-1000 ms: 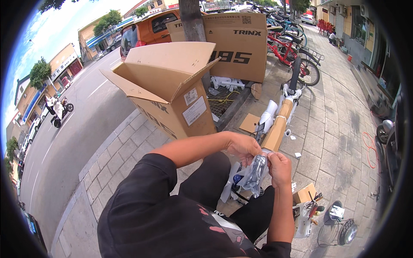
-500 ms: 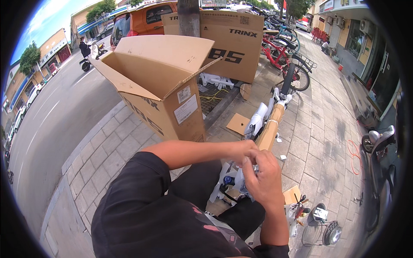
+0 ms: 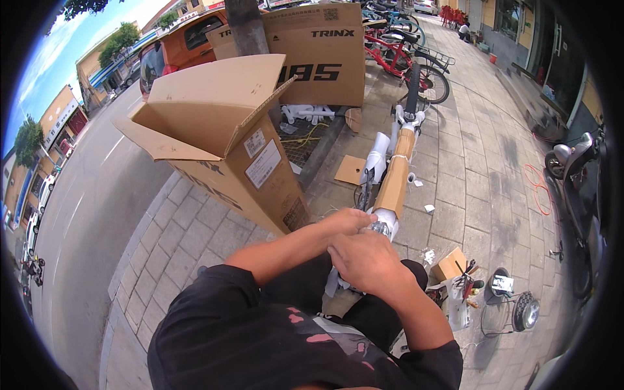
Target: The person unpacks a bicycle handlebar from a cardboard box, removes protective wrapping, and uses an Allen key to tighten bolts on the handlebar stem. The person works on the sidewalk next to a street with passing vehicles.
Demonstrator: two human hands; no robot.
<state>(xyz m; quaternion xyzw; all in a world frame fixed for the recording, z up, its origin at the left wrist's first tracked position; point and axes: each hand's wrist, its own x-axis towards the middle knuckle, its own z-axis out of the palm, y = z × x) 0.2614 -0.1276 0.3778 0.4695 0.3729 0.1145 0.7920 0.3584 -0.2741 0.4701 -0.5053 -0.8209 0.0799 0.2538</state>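
A bicycle frame wrapped in brown cardboard (image 3: 395, 179) and white padding runs away from me, its dark tyre (image 3: 413, 88) at the far end. At the near end of this wrapping, my left hand (image 3: 354, 222) is closed, fingers curled beside a shiny, partly covered part (image 3: 382, 227). Just nearer to me, my right hand (image 3: 367, 261) is also closed, its back turned up and its fingertips out of sight. Both hands nearly touch. Whatever lies in their fingers is hidden. A white-wrapped piece (image 3: 375, 159) stands left of the frame.
A tall open cardboard box (image 3: 260, 175) stands at my left, with a flat carton (image 3: 325, 62) behind it by a tree trunk (image 3: 247, 29). Tools (image 3: 469, 283), a small box (image 3: 448, 263) and a wheel-like part (image 3: 525, 312) lie at right. Parked bicycles (image 3: 396, 55) stand beyond.
My hands have come down and drawn nearer my body; the right one now sits nearer to me than the left. The view has shifted, and the wrapped frame shows more fully.
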